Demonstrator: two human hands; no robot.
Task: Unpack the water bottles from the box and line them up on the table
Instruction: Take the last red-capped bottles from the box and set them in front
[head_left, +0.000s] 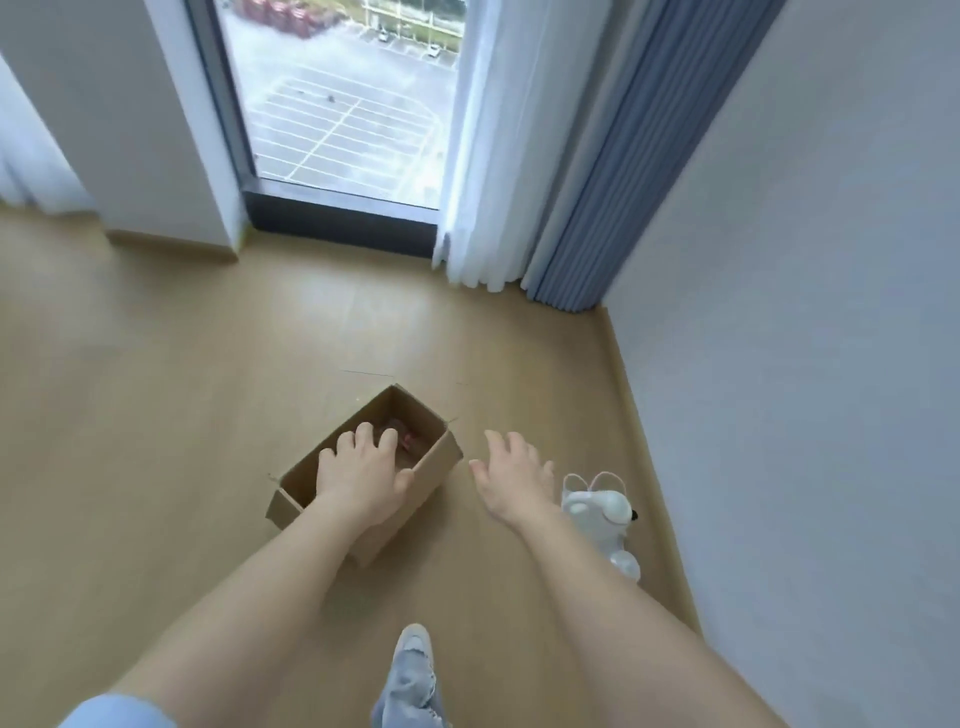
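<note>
Head view puts you at the very start of the job. The cardboard box (400, 408) sits open on the floor (208, 364) near the corner of the room, and no bottle shows outside it. Your left hand (358, 473) reaches into the box's mouth, fingers bent down over blurred pinkish shapes (408, 441) that may be bottle tops. Whether that grip has closed on one cannot be told. Your right hand (514, 480) hovers just beside the box's right wall, grip spread and holding nothing. No counter is in sight, so no row can be judged begun. A white toy (597, 512) lies by the wall, just right of your right wrist. By the look of it, every bottle has yet to be lifted out, carried and lined up.
</note>
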